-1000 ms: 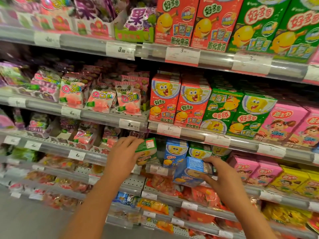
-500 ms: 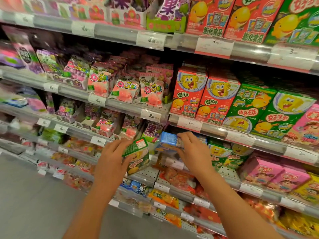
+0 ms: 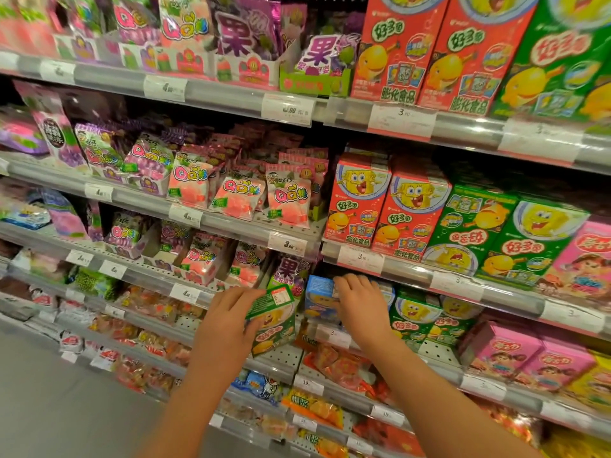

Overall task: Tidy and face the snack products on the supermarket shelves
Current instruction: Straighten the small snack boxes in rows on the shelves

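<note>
The left hand holds a small green snack box in front of the shelves; the fingers are curled around its left side and the box is tilted, its top leaning to the left. The right hand is at the shelf just beside it, with the fingers bent over the top of a blue snack box that stands at the front edge of the shelf. It seems to grasp the blue box, though the thumb is hidden, so the grip is not fully clear. The two boxes are near each other but not touching. To the right of the blue box, on the same shelf, stand green boxes and then pink boxes. On the shelf above stand red boxes upright, facing forward.
</note>
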Demonstrator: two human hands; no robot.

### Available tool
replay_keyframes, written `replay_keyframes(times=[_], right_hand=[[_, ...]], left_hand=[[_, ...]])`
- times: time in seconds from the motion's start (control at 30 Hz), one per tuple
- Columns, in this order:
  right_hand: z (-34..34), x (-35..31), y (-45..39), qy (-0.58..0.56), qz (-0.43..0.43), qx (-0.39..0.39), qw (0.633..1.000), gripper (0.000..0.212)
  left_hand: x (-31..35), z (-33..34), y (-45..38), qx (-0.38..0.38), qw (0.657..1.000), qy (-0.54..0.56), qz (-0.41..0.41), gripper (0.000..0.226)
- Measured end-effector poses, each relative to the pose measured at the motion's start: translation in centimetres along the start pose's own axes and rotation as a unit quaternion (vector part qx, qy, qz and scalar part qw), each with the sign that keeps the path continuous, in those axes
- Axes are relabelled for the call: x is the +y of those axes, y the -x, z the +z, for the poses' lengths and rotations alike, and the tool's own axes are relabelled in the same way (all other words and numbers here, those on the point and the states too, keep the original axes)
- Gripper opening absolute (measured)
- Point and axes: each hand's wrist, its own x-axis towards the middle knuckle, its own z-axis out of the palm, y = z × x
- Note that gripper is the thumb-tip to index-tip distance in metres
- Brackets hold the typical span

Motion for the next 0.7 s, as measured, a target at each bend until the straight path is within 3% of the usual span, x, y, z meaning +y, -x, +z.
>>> replay_keyframes(times=[0.37, 0.47, 0.57, 0.7], right_hand=[[0.2, 1.3, -2.1, -0.003, 0.02, -0.05, 0.999, 0.052], [-0.6, 1.5, -0.9, -0.034, -0.003, -0.033, 0.999, 0.055], [-1.6, 1.8, 2.1, -0.177, -0.006, 0.018, 0.984, 0.044], [-3.2, 1.9, 6.7, -0.439, 0.042, -0.033, 0.897, 0.054]], left_hand=[[1.5, 1.4, -1.1, -0.022, 0.999, 0.026, 0.011, 0.045], [1.7, 2.0, -1.1, -0.023, 0.999, 0.033, 0.027, 0.046], [2.1, 2.9, -1.1, -0.036, 0.998, 0.049, 0.029, 0.049], [3.9, 4.4, -1.1, -0.067, 0.994, 0.076, 0.051, 0.052]])
